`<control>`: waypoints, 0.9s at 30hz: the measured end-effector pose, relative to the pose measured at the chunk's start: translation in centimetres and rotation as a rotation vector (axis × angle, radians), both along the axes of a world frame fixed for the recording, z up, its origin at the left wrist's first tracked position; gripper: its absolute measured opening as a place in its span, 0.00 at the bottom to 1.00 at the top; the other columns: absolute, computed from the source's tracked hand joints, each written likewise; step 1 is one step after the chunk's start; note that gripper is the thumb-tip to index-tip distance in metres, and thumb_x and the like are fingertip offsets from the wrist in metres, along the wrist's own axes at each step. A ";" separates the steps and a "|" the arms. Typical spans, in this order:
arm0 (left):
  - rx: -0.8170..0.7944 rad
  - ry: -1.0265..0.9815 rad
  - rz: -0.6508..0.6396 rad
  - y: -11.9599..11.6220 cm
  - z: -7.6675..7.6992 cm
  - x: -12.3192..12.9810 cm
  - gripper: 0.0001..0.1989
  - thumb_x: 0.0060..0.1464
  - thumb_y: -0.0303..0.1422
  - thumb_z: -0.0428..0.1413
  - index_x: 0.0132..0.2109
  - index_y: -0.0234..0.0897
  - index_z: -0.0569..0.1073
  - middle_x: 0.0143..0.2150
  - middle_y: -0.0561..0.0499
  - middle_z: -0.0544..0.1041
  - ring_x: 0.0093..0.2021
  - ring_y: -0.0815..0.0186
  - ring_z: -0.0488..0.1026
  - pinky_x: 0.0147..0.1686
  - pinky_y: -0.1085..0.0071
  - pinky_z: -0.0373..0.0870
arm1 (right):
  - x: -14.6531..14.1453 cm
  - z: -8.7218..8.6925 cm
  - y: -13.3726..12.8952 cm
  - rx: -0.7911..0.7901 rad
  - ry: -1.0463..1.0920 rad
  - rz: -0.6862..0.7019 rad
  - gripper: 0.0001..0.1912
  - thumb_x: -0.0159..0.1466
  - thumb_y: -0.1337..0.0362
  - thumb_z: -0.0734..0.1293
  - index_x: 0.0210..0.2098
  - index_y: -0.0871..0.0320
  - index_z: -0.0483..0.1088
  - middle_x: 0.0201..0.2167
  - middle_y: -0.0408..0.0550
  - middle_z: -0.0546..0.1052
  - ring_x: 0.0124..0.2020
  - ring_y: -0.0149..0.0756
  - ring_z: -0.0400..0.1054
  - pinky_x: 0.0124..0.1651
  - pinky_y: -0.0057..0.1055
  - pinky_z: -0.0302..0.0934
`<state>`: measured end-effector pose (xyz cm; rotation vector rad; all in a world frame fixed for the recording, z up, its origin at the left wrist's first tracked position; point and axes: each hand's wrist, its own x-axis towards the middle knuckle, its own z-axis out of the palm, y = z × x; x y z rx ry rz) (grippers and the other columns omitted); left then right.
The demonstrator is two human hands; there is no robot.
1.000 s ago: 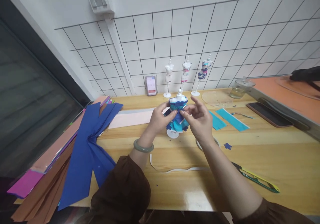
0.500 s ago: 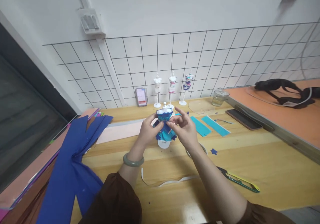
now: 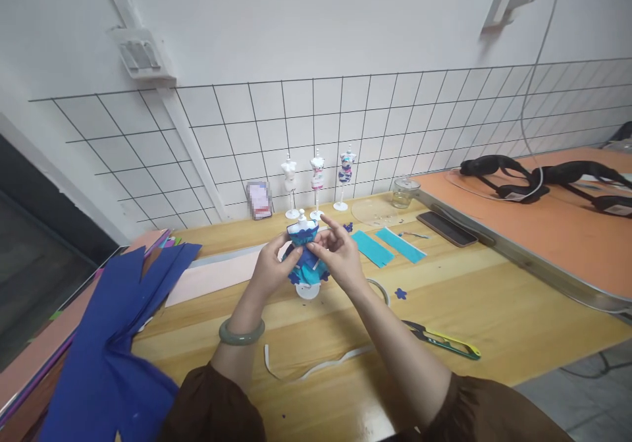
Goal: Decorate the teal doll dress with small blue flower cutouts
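A small white mannequin on a round base stands upright on the wooden table [image 3: 444,303], wearing a dress [image 3: 310,275] of turquoise and dark blue crepe paper. My left hand [image 3: 274,265] pinches the dress at its left side near the waist. From the right, my right hand [image 3: 338,255] pinches the front of the waist between thumb and fingers, its index finger stretched up. Both thumbs nearly meet over the dress. Two turquoise strips [image 3: 374,249] lie right of the hands, with a blue paper flower [image 3: 401,294] nearer to me.
Three small mannequins [image 3: 316,177] stand behind, by a phone [image 3: 259,199] and a glass jar [image 3: 403,193]. Blue paper [image 3: 93,336] covers the left. Scissors [image 3: 444,341], a tape roll [image 3: 379,290], a white strip [image 3: 326,365] and a dark phone [image 3: 447,228] lie on the table.
The view has turned to the right, so the scene sits further left in the picture. Both hands stay on the dress in nearly the same pose.
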<state>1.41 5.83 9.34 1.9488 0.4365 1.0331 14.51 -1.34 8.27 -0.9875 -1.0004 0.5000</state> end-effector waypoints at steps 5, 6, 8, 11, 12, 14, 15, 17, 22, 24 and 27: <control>-0.034 -0.003 -0.008 0.0 0.0 -0.1 0.17 0.51 0.34 0.55 0.48 0.35 0.72 0.51 0.46 0.73 0.53 0.58 0.68 0.54 0.61 0.61 | 0.0 0.0 0.2 0.020 -0.002 -0.001 0.31 0.52 0.65 0.71 0.54 0.51 0.62 0.27 0.40 0.70 0.28 0.31 0.63 0.33 0.31 0.60; -0.043 -0.004 -0.005 0.0 0.0 -0.1 0.17 0.51 0.35 0.55 0.48 0.35 0.72 0.51 0.45 0.73 0.53 0.58 0.67 0.54 0.61 0.61 | 0.0 0.0 0.2 0.026 0.001 0.010 0.30 0.51 0.65 0.71 0.54 0.51 0.63 0.27 0.40 0.69 0.28 0.30 0.63 0.33 0.31 0.60; -0.057 -0.004 -0.004 0.1 0.0 0.0 0.17 0.51 0.34 0.55 0.49 0.35 0.71 0.51 0.45 0.73 0.53 0.58 0.67 0.54 0.61 0.61 | 0.1 0.0 0.1 0.027 0.020 0.048 0.30 0.51 0.65 0.71 0.53 0.51 0.63 0.28 0.41 0.70 0.28 0.30 0.63 0.33 0.31 0.60; -0.070 -0.005 0.006 0.1 -0.1 0.1 0.18 0.51 0.35 0.55 0.49 0.34 0.72 0.50 0.45 0.74 0.52 0.58 0.68 0.53 0.62 0.63 | 0.3 -0.1 0.0 0.013 0.057 0.098 0.31 0.50 0.64 0.72 0.53 0.52 0.63 0.30 0.42 0.70 0.30 0.31 0.64 0.34 0.31 0.61; -0.071 -0.004 0.012 0.1 -0.1 0.1 0.18 0.50 0.35 0.55 0.48 0.34 0.72 0.50 0.45 0.74 0.51 0.58 0.69 0.53 0.62 0.63 | 0.3 -0.2 0.0 0.011 0.066 0.103 0.31 0.50 0.63 0.72 0.53 0.53 0.63 0.30 0.42 0.70 0.30 0.31 0.64 0.34 0.32 0.61; -0.066 -0.003 0.022 0.1 -0.2 0.1 0.18 0.50 0.35 0.55 0.48 0.34 0.72 0.50 0.45 0.74 0.51 0.57 0.69 0.52 0.62 0.63 | 0.3 -0.3 0.1 0.012 0.070 0.094 0.31 0.51 0.63 0.72 0.53 0.53 0.63 0.30 0.42 0.70 0.31 0.31 0.64 0.35 0.32 0.61; -0.060 -0.004 0.022 0.1 -0.2 0.1 0.18 0.50 0.35 0.55 0.48 0.34 0.72 0.50 0.45 0.73 0.52 0.57 0.68 0.53 0.63 0.63 | 0.3 -0.3 0.1 0.012 0.067 0.085 0.31 0.51 0.63 0.72 0.53 0.54 0.63 0.29 0.42 0.70 0.30 0.31 0.64 0.35 0.32 0.61; -0.050 -0.006 0.014 0.1 -0.2 0.1 0.17 0.51 0.34 0.55 0.49 0.34 0.72 0.51 0.45 0.73 0.52 0.58 0.68 0.53 0.63 0.62 | 0.2 -0.3 0.2 0.010 0.055 0.065 0.30 0.51 0.64 0.71 0.53 0.54 0.64 0.29 0.42 0.70 0.30 0.30 0.64 0.34 0.31 0.61; -0.037 0.005 0.015 0.2 -0.3 0.1 0.17 0.52 0.34 0.55 0.50 0.34 0.71 0.51 0.46 0.73 0.53 0.59 0.68 0.54 0.64 0.61 | 0.2 -0.4 0.3 0.004 0.043 0.070 0.29 0.51 0.64 0.71 0.52 0.54 0.64 0.30 0.42 0.70 0.31 0.31 0.64 0.35 0.31 0.61; -0.031 0.006 0.012 0.2 -0.3 0.1 0.17 0.52 0.33 0.54 0.49 0.34 0.71 0.51 0.46 0.73 0.53 0.59 0.67 0.54 0.64 0.61 | 0.2 -0.4 0.3 0.000 0.053 0.070 0.29 0.51 0.64 0.71 0.52 0.54 0.64 0.30 0.42 0.70 0.31 0.31 0.64 0.35 0.31 0.61; -0.031 -0.002 0.019 0.2 -0.3 0.1 0.17 0.52 0.34 0.54 0.49 0.34 0.71 0.51 0.46 0.73 0.53 0.59 0.68 0.54 0.64 0.62 | 0.2 -0.4 0.4 -0.012 0.062 0.067 0.30 0.51 0.64 0.71 0.53 0.54 0.64 0.29 0.41 0.69 0.30 0.31 0.64 0.35 0.31 0.61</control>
